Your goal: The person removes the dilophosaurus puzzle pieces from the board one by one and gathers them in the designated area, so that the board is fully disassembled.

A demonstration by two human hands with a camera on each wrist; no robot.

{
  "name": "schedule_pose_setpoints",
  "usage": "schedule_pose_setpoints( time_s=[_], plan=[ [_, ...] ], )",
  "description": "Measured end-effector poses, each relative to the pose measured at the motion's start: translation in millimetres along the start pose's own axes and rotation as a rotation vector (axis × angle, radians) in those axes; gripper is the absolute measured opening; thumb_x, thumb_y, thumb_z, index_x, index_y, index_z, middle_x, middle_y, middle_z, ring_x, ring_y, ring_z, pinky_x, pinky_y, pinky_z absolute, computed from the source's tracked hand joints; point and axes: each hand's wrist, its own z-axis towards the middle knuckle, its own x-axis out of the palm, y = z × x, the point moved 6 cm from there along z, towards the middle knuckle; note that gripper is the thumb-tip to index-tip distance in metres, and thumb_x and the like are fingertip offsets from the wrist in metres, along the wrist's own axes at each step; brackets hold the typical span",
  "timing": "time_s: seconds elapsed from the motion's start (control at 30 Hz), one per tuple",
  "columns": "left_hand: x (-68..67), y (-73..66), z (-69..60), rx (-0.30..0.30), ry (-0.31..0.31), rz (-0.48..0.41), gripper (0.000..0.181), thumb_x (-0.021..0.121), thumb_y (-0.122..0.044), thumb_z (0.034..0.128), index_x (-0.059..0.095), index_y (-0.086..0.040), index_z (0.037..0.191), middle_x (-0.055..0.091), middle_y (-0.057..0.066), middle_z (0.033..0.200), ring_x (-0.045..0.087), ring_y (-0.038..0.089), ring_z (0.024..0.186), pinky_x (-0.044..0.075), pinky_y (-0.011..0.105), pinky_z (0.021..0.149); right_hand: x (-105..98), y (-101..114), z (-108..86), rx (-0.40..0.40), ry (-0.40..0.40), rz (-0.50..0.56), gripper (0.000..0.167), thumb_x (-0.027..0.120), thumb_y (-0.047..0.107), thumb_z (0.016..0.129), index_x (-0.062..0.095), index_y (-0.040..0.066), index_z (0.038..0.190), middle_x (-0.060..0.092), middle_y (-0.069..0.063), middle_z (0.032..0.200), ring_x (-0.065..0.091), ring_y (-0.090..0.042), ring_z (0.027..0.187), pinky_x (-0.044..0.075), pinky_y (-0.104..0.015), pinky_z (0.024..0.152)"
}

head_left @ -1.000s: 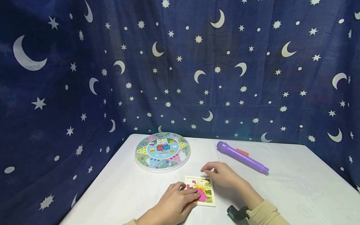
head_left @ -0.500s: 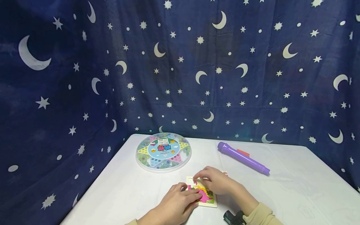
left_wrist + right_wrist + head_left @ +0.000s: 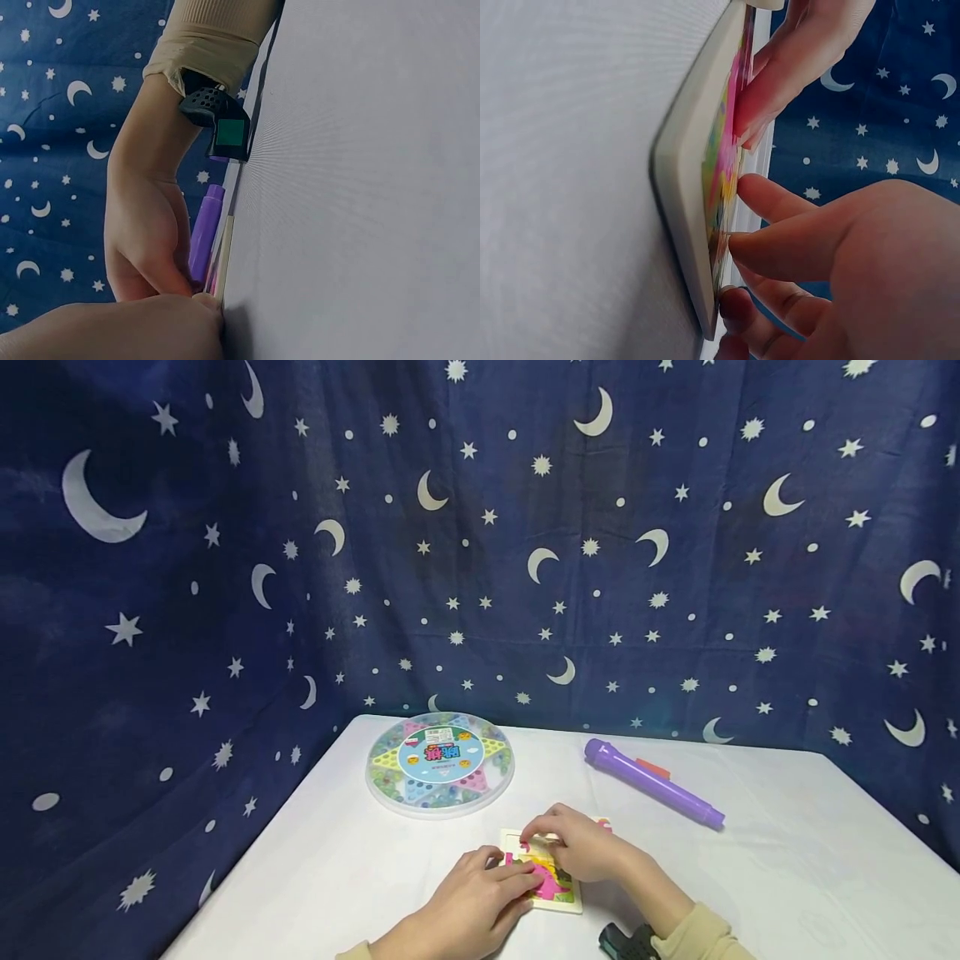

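Note:
A small jigsaw puzzle (image 3: 555,907) in a pale square frame lies on the table, showing a pink dinosaur (image 3: 550,887). My left hand (image 3: 472,906) holds it at the left side, fingers laid over the picture and thumb by the near edge. Over the upper part, my right hand (image 3: 581,847) bends its fingers and pinches at a puzzle piece (image 3: 524,847) with a small pink mark. In the right wrist view, thumb and fingertips of the right hand (image 3: 885,255) touch the picture. Behind that hand peeks a pink-and-white piece (image 3: 604,823), mostly hidden.
A round Chinese checkers box (image 3: 441,766) with marbles sits at the back left. At the back right lies a purple microphone-shaped tube (image 3: 654,783), with a red-orange block (image 3: 652,768) beside it. A starry dark blue curtain (image 3: 495,568) stands behind the white table (image 3: 787,860).
My right hand has come in from the puzzle's upper right corner, moving left and down onto its upper part. The left hand has stayed on the puzzle. The head view has shifted slightly.

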Motion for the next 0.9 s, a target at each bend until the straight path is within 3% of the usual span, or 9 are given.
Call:
schedule_pose_setpoints(
  time_s=[0.9],
  plan=[
    [1.8, 2.4, 1.1, -0.019, 0.035, -0.010, 0.038, 0.060, -0.031, 0.1045, 0.065, -0.021, 0.140, 0.065, -0.007, 0.137, 0.060, 0.026, 0.116, 0.050, 0.045, 0.094, 1.7, 2.3, 1.1, 0.022, -0.002, 0.033, 0.043, 0.059, -0.011, 0.086, 0.071, 0.023, 0.108, 0.059, 0.002, 0.108, 0.056, -0.023, 0.101, 0.048, -0.057, 0.097]
  ],
)
